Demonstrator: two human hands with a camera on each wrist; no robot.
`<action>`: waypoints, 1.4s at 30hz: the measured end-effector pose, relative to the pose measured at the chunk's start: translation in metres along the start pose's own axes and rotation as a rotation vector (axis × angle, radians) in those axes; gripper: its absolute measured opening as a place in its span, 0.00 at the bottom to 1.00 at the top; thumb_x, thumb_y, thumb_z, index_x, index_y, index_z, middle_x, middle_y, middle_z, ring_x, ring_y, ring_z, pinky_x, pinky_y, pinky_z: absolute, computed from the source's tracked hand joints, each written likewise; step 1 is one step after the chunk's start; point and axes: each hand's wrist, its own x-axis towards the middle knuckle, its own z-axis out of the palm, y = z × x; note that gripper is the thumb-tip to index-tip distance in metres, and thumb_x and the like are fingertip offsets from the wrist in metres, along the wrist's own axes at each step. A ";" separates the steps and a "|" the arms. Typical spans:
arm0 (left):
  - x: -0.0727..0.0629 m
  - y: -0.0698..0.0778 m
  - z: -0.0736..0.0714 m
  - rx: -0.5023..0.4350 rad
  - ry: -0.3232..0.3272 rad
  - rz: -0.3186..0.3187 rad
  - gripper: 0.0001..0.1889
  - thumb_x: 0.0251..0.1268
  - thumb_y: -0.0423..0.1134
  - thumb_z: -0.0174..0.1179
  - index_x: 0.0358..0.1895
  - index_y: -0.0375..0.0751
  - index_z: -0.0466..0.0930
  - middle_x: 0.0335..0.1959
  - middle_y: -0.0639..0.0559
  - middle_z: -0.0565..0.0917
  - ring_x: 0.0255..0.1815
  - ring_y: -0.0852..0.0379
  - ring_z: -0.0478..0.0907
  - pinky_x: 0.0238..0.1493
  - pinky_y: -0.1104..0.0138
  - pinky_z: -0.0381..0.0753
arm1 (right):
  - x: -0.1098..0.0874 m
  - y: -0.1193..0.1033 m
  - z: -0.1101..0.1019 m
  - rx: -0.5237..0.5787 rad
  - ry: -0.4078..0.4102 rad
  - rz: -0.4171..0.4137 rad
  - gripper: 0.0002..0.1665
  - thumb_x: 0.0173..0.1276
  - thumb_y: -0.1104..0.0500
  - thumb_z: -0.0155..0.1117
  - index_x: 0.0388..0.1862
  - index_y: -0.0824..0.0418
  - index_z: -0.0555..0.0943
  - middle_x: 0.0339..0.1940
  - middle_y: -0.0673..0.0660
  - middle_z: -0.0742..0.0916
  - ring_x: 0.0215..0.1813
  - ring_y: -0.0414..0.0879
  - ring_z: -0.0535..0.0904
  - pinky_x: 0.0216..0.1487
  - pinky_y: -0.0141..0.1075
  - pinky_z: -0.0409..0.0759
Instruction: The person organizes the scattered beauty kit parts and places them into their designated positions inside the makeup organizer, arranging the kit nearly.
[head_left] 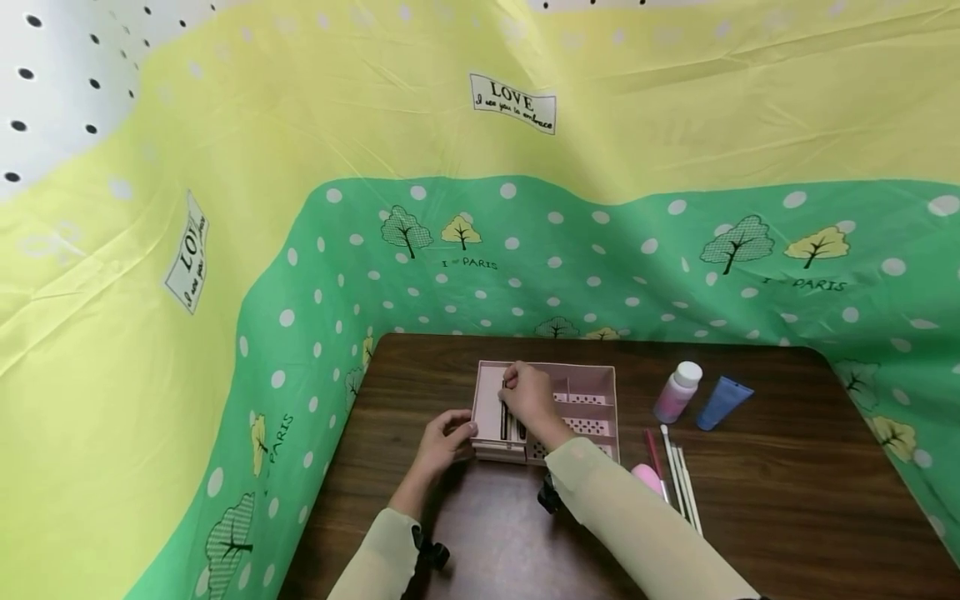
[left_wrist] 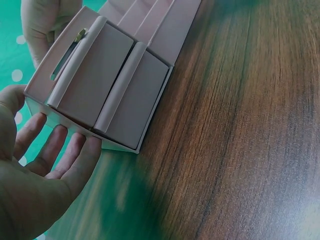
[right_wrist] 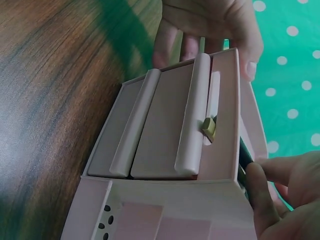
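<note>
A pink desk organizer (head_left: 489,398) with two drawers stands on the table. My left hand (head_left: 441,446) rests against its left front corner, fingertips on the side wall (left_wrist: 75,125) and thumb near the top edge. Over the organizer's top, my right hand (head_left: 531,400) pinches a thin dark pencil-like stick (head_left: 504,421). This stick (right_wrist: 244,156) shows between thumb and finger in the right wrist view, behind the top compartment's front wall. Through the slot in that wall a brass-coloured tip (right_wrist: 208,129) shows. Both drawers (left_wrist: 92,75) are closed.
Open compartments (head_left: 588,387) fill the organizer's right side. To the right are a white-capped pink bottle (head_left: 678,392), a blue tube (head_left: 724,402), a pink egg-shaped sponge (head_left: 647,477), a red stick (head_left: 653,454) and several pale sticks (head_left: 686,487). A patterned curtain (head_left: 540,267) hangs behind.
</note>
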 end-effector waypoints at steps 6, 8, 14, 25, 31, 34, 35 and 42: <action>0.000 0.000 0.001 -0.015 0.015 -0.010 0.20 0.71 0.36 0.65 0.60 0.29 0.78 0.46 0.48 0.82 0.42 0.59 0.83 0.51 0.46 0.87 | -0.001 0.003 0.002 -0.005 0.032 -0.015 0.11 0.59 0.66 0.75 0.40 0.58 0.84 0.35 0.53 0.88 0.39 0.48 0.84 0.42 0.42 0.85; -0.001 -0.001 0.001 -0.015 0.017 -0.008 0.20 0.70 0.36 0.66 0.60 0.29 0.79 0.46 0.47 0.82 0.42 0.59 0.83 0.50 0.48 0.88 | -0.001 0.005 0.002 0.006 0.031 -0.019 0.11 0.59 0.66 0.74 0.40 0.59 0.84 0.35 0.53 0.88 0.39 0.48 0.84 0.42 0.42 0.85; -0.001 -0.002 0.000 -0.016 0.008 -0.002 0.20 0.69 0.38 0.67 0.59 0.30 0.79 0.47 0.46 0.82 0.42 0.58 0.83 0.46 0.53 0.89 | -0.002 0.006 -0.001 0.085 0.002 -0.026 0.12 0.59 0.67 0.74 0.42 0.61 0.85 0.37 0.55 0.89 0.40 0.48 0.85 0.43 0.42 0.86; 0.000 -0.003 0.001 -0.014 0.016 -0.003 0.21 0.69 0.39 0.67 0.59 0.30 0.79 0.49 0.44 0.81 0.42 0.57 0.83 0.45 0.54 0.90 | -0.009 0.008 -0.017 0.204 -0.068 -0.043 0.18 0.58 0.68 0.76 0.48 0.64 0.86 0.42 0.59 0.90 0.42 0.50 0.87 0.47 0.42 0.88; 0.000 -0.002 0.000 -0.009 0.017 -0.013 0.20 0.69 0.40 0.67 0.59 0.32 0.80 0.51 0.43 0.81 0.42 0.56 0.84 0.47 0.52 0.89 | -0.010 0.014 -0.023 0.211 -0.088 -0.080 0.19 0.60 0.68 0.74 0.51 0.65 0.85 0.43 0.59 0.90 0.44 0.51 0.87 0.47 0.41 0.88; 0.000 -0.003 0.001 -0.008 0.021 -0.010 0.20 0.68 0.39 0.68 0.58 0.32 0.80 0.50 0.42 0.81 0.42 0.56 0.84 0.47 0.52 0.89 | -0.011 0.017 -0.027 0.216 -0.106 -0.095 0.19 0.60 0.69 0.74 0.52 0.66 0.85 0.44 0.60 0.89 0.44 0.51 0.86 0.47 0.41 0.88; 0.000 -0.004 0.001 -0.005 0.021 -0.006 0.20 0.69 0.39 0.68 0.59 0.31 0.80 0.51 0.41 0.82 0.42 0.56 0.84 0.47 0.52 0.89 | -0.011 0.017 -0.028 0.216 -0.111 -0.099 0.20 0.60 0.69 0.75 0.52 0.66 0.85 0.44 0.60 0.89 0.45 0.51 0.86 0.47 0.40 0.88; 0.000 -0.004 0.000 0.012 0.021 0.002 0.20 0.69 0.39 0.68 0.59 0.32 0.80 0.51 0.42 0.82 0.44 0.56 0.84 0.48 0.49 0.89 | -0.011 0.022 -0.040 0.209 -0.127 -0.111 0.21 0.61 0.68 0.75 0.54 0.67 0.84 0.45 0.60 0.89 0.45 0.51 0.86 0.48 0.40 0.88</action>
